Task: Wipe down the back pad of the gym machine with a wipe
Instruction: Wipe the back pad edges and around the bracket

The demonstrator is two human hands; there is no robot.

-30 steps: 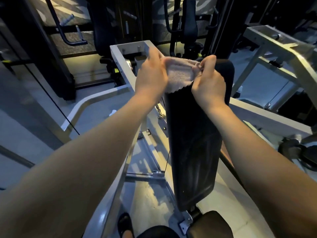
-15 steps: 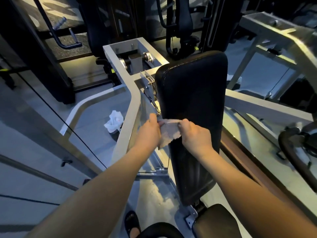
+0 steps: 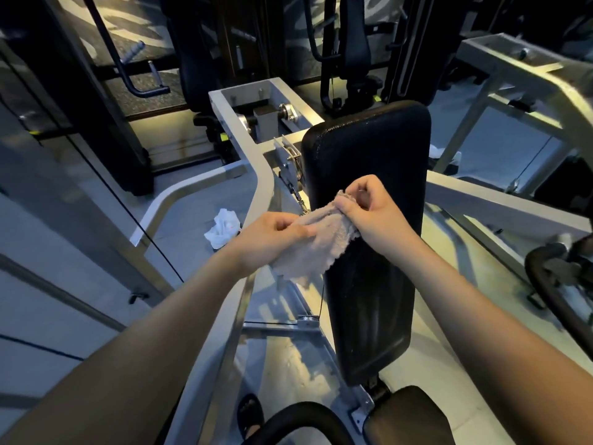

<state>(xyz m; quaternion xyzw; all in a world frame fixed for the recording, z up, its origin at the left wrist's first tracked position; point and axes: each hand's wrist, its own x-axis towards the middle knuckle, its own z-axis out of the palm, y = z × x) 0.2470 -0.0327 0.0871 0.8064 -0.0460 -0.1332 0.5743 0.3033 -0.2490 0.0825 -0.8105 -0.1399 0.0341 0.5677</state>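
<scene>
The long black back pad (image 3: 369,284) of the gym machine stands upright in the middle, its top edge rounded. A pale grey cloth wipe (image 3: 316,248) hangs in front of the pad's left edge at mid height. My left hand (image 3: 272,234) pinches the wipe's left side. My right hand (image 3: 369,213) grips its upper right corner, over the pad's face. The wipe's lower part droops loose below both hands.
The machine's silver frame (image 3: 260,194) runs down the left of the pad, with a cable and pulley (image 3: 308,321) beside it. A crumpled white tissue (image 3: 223,228) lies on the floor at left. A black seat (image 3: 407,415) sits below the pad. Other machines stand behind and right.
Both hands came down with the wipe from the pad's top to its middle. Since half a second ago the wipe has been spread wider between them.
</scene>
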